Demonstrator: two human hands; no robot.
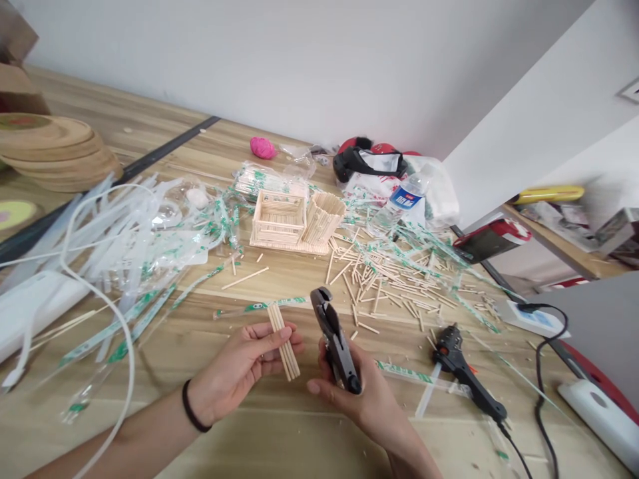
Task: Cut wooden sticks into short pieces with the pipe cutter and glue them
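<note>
My left hand [257, 352] pinches a small bundle of thin wooden sticks [284, 349] between thumb and fingers, their ends roughly level. Just right of it, my right hand [357, 392] is wrapped round a black-and-grey pliers-like hand tool [335, 342], its hooked head pointing away from me. The tool and the bundle are apart. Beyond both hands stands a small structure built of wooden sticks [279, 233], with an open railed box on its left and a rounded, flaring holder on its right. Loose cut sticks [379, 283] lie scattered to the right of it.
A black glue gun [466, 372] lies at the right, its cord running to the front edge. Clear plastic wrappers [164, 233] and a white cable [124, 319] cover the left. A water bottle [404, 199], a pink yarn ball [263, 148] and a power strip [534, 318] sit farther off.
</note>
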